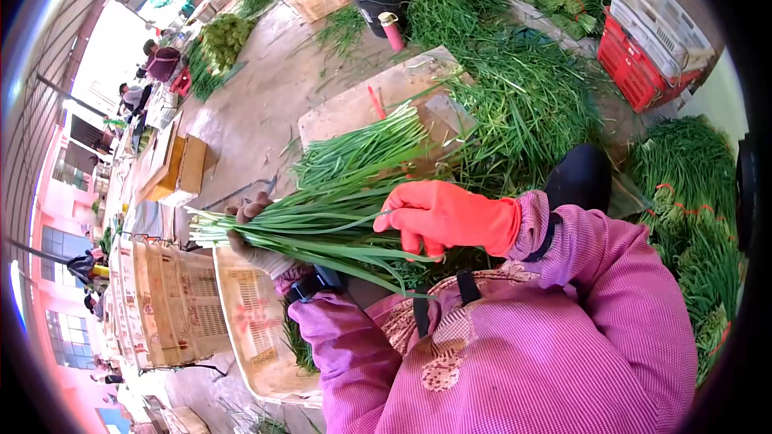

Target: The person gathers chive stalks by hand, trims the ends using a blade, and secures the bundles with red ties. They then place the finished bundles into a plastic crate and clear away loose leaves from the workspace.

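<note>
My left hand (pixel 256 229), in a dark, dirty glove, is wrapped round the pale stem end of a bunch of long green stalks (pixel 322 221). The leaves fan out to the right, across my lap. Over those leaf tips is my right hand (pixel 422 217) in an orange-red rubber glove, its fingers curled; a few leaves pass by the fingertips, and whether it grips any is unclear. Just beyond the bunch, another pile of cut stalks (pixel 374 145) lies on a wooden board (pixel 346 108), with a red strip (pixel 375 102) beside it.
Loose greens (pixel 523 96) are heaped ahead right; tied bundles (pixel 683 217) lie at the right. A yellow crate (pixel 261 329) stands by my left arm. Further off are a black bucket (pixel 378 0), pink bottle (pixel 392 32), red crate (pixel 635 60), wooden box (pixel 189 169) and several people.
</note>
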